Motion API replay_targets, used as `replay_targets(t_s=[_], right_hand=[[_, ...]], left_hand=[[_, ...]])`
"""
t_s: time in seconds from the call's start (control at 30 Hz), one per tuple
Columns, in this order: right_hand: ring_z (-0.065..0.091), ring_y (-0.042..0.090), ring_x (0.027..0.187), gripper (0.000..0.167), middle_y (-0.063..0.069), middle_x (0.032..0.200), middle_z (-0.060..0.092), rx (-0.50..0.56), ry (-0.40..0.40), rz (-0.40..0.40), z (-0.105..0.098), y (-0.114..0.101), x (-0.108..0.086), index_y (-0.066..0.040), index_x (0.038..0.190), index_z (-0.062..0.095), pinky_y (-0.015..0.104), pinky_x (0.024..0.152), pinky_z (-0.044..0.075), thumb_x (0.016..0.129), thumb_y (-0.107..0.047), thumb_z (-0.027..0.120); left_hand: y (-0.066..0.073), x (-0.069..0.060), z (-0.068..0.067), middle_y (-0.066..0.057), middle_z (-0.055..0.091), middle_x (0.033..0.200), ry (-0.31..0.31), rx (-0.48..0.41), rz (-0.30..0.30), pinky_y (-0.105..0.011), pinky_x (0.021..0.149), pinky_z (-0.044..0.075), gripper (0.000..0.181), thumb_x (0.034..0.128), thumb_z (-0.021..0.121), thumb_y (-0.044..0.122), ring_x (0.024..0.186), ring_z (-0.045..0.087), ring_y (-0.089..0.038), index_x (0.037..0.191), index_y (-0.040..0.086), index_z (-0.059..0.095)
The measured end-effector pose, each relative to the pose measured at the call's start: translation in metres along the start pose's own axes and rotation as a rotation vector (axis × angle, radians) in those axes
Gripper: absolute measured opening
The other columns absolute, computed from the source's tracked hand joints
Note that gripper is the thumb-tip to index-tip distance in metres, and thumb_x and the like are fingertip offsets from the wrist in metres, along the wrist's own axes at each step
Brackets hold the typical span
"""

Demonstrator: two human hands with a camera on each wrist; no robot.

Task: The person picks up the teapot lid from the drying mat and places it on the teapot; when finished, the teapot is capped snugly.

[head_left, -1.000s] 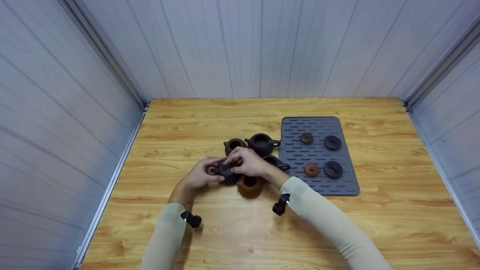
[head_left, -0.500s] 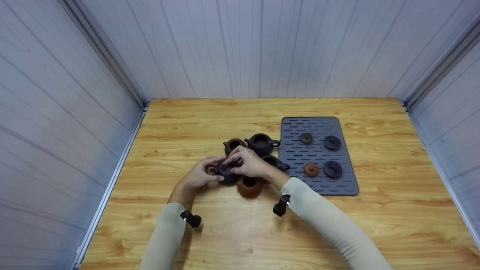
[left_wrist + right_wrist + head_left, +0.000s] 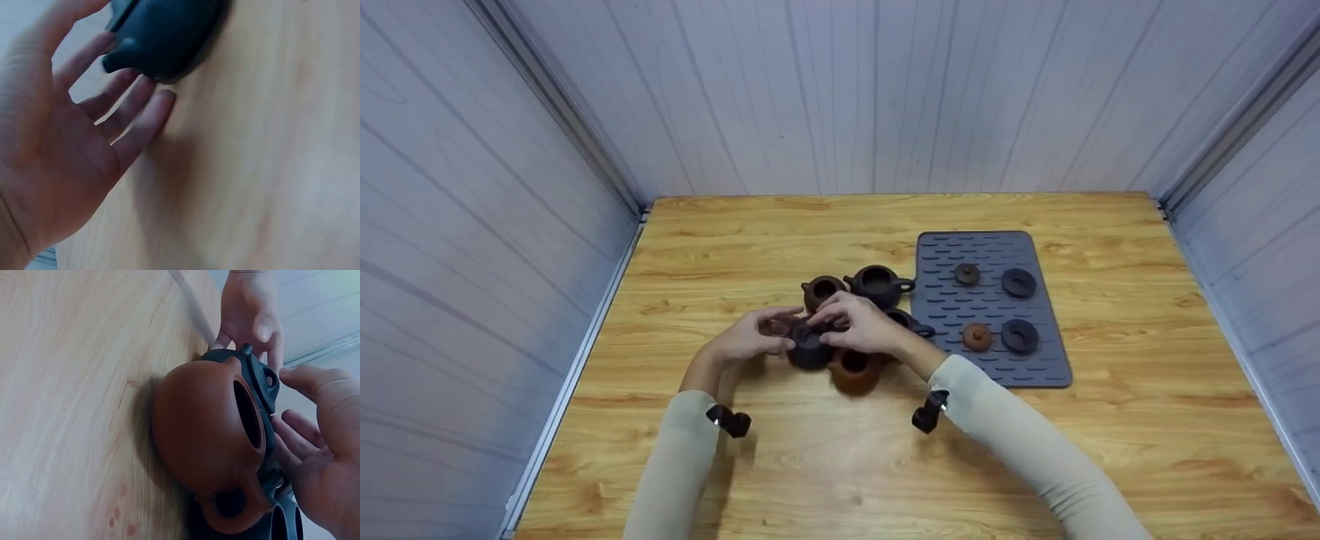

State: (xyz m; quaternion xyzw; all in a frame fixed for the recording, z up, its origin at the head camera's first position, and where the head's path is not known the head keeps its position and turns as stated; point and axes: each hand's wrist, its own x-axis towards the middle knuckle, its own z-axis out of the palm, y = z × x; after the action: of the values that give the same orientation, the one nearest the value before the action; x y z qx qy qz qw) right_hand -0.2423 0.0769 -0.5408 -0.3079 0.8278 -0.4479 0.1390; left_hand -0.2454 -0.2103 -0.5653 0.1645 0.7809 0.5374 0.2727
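Head view: your left hand [image 3: 746,336] reaches in with thumb and fingers spread apart, their tips just beside a dark teapot [image 3: 808,355]. Your right hand [image 3: 861,324] arches over that pot, thumb and fingers apart above its dark lid [image 3: 808,334]. Beyond your right fingers stand a small brown teapot [image 3: 814,298] and a lidless black teapot [image 3: 891,295]. Nearer you than those fingers is an orange-brown teapot [image 3: 853,377], also lidless; another dark teapot [image 3: 913,325] is partly hidden by your right hand. Well to the right of your fingers lies a grey mat [image 3: 941,300], bearing four loose lids.

Left wrist view: your fingers fan out, loosely bent, around the dark teapot's short spout [image 3: 121,58]; whether any fingertip touches it, you cannot tell.

Right wrist view: the lid sits on the dark teapot, its arched knob [image 3: 272,381] just beside your thumb tip. Your other fingertips are near the lid's edge, a gap separating them from the thumb; contact is unclear.
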Motion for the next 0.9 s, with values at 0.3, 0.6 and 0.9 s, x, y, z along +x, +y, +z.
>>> replay_targets(t_s=[0.3,0.6,0.9], right_hand=[[0.065,0.037,0.145,0.035,0.019,0.149,0.073,-0.012,-0.044,-0.061,-0.004,0.002,-0.007,-0.008,0.134,0.082,0.053,0.124,0.054,0.102,-0.021,0.081],[0.064,0.039,0.149,0.038,0.019,0.153,0.071,-0.074,-0.095,-0.116,-0.008,0.006,-0.012,-0.009,0.138,0.08,0.056,0.124,0.053,0.104,-0.025,0.079],[0.059,0.041,0.154,0.042,0.021,0.16,0.065,-0.032,-0.145,-0.121,-0.009,0.005,-0.017,-0.008,0.144,0.077,0.053,0.111,0.064,0.105,-0.026,0.078]], left_hand=[[0.007,0.005,-0.012,-0.029,0.056,0.167,0.146,0.012,-0.049,-0.038,0.104,0.062,0.062,0.1067,0.071,0.01,0.152,0.059,-0.05,0.165,-0.001,0.052],[0.021,0.03,-0.005,-0.024,0.048,0.176,0.282,0.049,-0.017,-0.063,0.132,0.042,0.072,0.1007,0.079,0.005,0.162,0.046,-0.05,0.167,0.003,0.052],[0.026,0.051,0.007,-0.024,0.046,0.177,0.332,0.1,0.009,-0.062,0.136,0.038,0.07,0.0988,0.085,0.006,0.163,0.047,-0.05,0.164,0.006,0.058]])
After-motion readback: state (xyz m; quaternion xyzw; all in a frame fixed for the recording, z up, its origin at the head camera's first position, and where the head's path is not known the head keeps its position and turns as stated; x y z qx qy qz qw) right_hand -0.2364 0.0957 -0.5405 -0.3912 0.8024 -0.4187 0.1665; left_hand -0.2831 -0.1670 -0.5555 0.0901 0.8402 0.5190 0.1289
